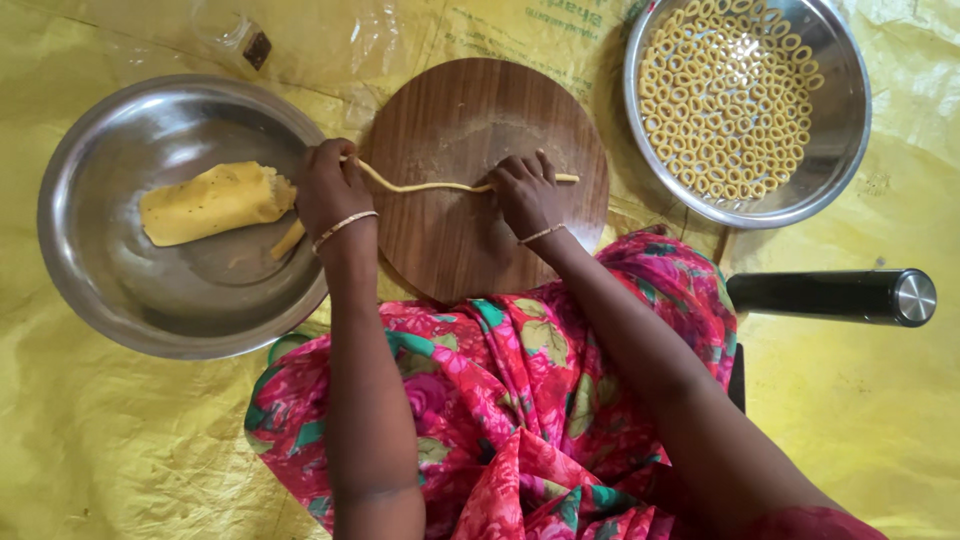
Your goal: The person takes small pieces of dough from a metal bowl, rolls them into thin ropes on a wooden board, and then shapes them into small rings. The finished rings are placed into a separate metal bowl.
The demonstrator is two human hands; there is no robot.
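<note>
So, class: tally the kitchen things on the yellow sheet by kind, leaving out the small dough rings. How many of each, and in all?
Steel bowls: 2 (left one, right one)
Round wooden boards: 1
Dough lumps: 1
Rolled dough ropes: 1
Black cylinders with a steel end: 1
Total: 6

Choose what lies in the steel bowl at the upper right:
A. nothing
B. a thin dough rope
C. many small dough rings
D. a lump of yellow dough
C: the upper-right steel bowl holds many small dough rings; the dough lump lies in the left bowl.
</note>
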